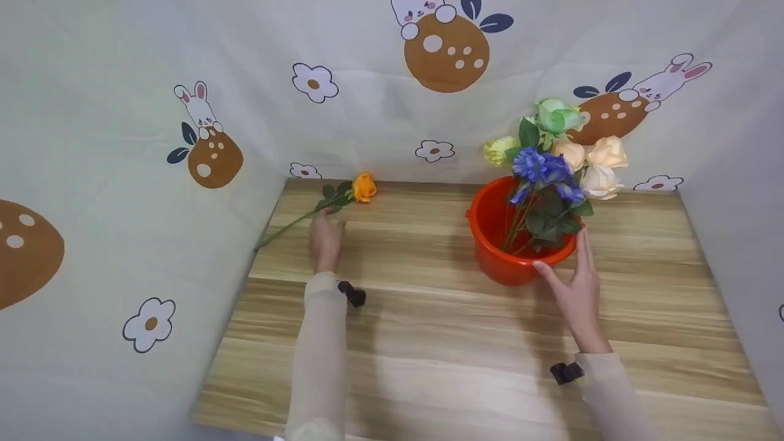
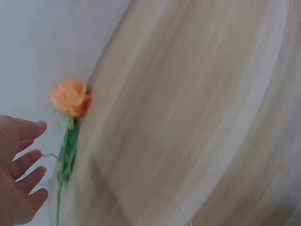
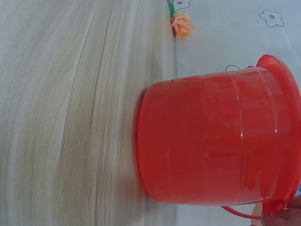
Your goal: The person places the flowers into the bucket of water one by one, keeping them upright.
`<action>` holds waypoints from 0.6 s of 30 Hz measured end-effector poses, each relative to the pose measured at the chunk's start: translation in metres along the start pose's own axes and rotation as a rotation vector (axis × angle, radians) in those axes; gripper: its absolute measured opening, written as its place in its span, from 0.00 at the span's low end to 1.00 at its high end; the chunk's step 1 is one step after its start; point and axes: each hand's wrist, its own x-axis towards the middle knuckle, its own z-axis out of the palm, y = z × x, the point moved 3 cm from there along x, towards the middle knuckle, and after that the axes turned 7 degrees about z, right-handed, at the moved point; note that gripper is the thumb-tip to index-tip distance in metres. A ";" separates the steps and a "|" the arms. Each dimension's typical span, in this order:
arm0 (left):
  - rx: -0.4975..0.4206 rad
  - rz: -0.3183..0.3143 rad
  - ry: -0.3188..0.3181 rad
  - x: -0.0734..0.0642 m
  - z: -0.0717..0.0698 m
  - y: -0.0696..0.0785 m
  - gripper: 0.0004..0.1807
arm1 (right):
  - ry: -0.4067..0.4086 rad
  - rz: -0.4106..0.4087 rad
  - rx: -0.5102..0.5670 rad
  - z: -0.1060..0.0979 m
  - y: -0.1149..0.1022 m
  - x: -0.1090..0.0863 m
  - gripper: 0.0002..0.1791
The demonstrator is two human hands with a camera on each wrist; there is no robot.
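Observation:
An orange artificial rose (image 1: 364, 187) lies on the wooden table at the back left, its leafy green stem slanting toward the left edge. Over the stem is my left hand (image 1: 327, 240); in the left wrist view its fingers (image 2: 29, 165) are loosely bent, hold nothing and appear apart from the rose (image 2: 70, 98). My right hand (image 1: 580, 294) touches the rim of a red bucket (image 1: 505, 267), thumb at the front and extended fingers along the right side. Artificial flowers (image 1: 545, 168) in blue, peach, yellow and pale green stand in the bucket, leaning right.
The wooden table (image 1: 441, 337) meets a pale cloth backdrop (image 1: 367, 116) printed with rabbits and flowers at the back and sides. A red handle (image 3: 240, 214) shows beside the bucket in the right wrist view. Black wrist devices (image 1: 352, 294) sit by both sleeves.

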 end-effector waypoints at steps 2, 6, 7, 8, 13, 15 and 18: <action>0.050 0.002 0.010 0.000 -0.004 -0.012 0.29 | 0.002 -0.007 0.002 0.001 0.000 -0.001 0.55; 0.124 0.027 0.029 0.002 -0.009 -0.033 0.36 | 0.000 -0.007 0.003 0.002 -0.001 0.000 0.55; 0.142 0.033 0.027 0.002 -0.010 -0.037 0.38 | -0.001 -0.004 0.003 0.002 -0.001 -0.001 0.55; 0.161 0.036 0.020 0.003 -0.010 -0.041 0.40 | 0.000 -0.003 0.001 0.001 -0.001 -0.001 0.55; 0.249 0.018 -0.058 0.006 -0.015 -0.057 0.52 | -0.001 0.011 -0.003 0.000 -0.001 -0.001 0.55; 0.269 0.011 -0.088 0.008 -0.018 -0.061 0.53 | -0.003 0.015 -0.004 0.000 -0.001 -0.001 0.55; 0.294 0.011 -0.134 0.011 -0.021 -0.067 0.53 | -0.002 0.016 -0.005 0.000 -0.001 0.000 0.55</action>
